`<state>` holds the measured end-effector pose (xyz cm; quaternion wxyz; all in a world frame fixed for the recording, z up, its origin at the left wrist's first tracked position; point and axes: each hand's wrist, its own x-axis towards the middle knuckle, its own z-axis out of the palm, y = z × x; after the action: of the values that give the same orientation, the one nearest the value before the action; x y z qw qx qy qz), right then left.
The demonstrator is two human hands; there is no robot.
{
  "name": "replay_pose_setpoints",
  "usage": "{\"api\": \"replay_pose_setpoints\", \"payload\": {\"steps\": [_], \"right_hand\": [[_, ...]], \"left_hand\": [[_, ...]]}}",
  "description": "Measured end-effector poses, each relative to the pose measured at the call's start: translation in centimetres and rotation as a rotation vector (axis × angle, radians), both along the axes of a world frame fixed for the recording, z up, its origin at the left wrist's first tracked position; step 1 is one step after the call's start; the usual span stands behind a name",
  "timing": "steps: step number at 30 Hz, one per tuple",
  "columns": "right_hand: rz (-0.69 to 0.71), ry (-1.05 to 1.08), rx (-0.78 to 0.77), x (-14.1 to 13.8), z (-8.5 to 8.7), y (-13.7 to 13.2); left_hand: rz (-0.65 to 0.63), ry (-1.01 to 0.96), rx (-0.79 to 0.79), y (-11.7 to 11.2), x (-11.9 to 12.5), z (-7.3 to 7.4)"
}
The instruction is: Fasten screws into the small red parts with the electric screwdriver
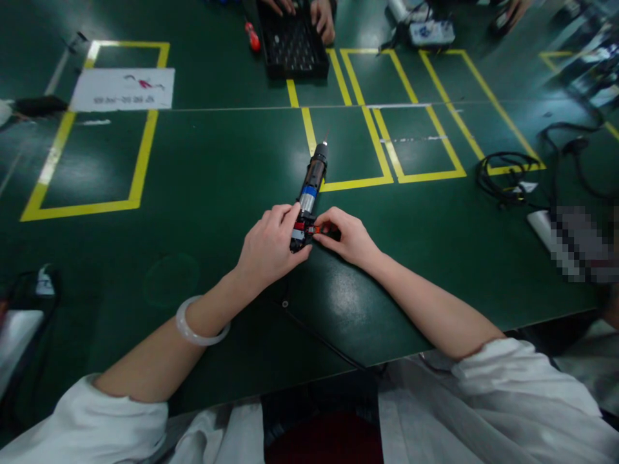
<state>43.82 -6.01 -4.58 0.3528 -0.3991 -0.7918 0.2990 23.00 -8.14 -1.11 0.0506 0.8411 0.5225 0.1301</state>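
Note:
An electric screwdriver (308,198) with a black nose, a silver and blue body and a thin bit lies on the green table (217,161), its tip pointing away from me. My left hand (271,241) is closed around its rear end, thumb along the near side. From the right, my right hand (352,237) pinches a small orange-red piece (316,229) at the side of that rear end. Whether this piece is fixed to the screwdriver I cannot tell. A black cable (322,339) runs from below my left hand toward the table's front edge.
Across the table, another person's hands (322,19) are at a black tray (297,69) of small parts, beside a red screwdriver (252,37). A white sheet (123,90) lies left. A coiled black cable (498,177) and a power strip (432,33) are right.

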Motion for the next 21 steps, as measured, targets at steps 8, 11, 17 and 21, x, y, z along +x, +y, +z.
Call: {"api": "replay_pose_setpoints", "payload": {"steps": [8,11,17,21], "right_hand": [[0.029,-0.009,0.041,-0.1,-0.08,-0.05],[0.062,-0.007,0.025,0.02,0.1,-0.05],[0.057,0.0,0.063,0.23,0.0,0.0],[0.08,0.021,0.088,0.23,0.03,-0.04]], "left_hand": [[0.003,0.018,-0.006,-0.13,-0.01,0.15],[0.006,0.013,-0.017,-0.12,0.0,0.22],[0.005,0.013,-0.014,-0.14,-0.05,0.04],[0.006,0.013,-0.01,-0.16,-0.01,-0.05]]}}
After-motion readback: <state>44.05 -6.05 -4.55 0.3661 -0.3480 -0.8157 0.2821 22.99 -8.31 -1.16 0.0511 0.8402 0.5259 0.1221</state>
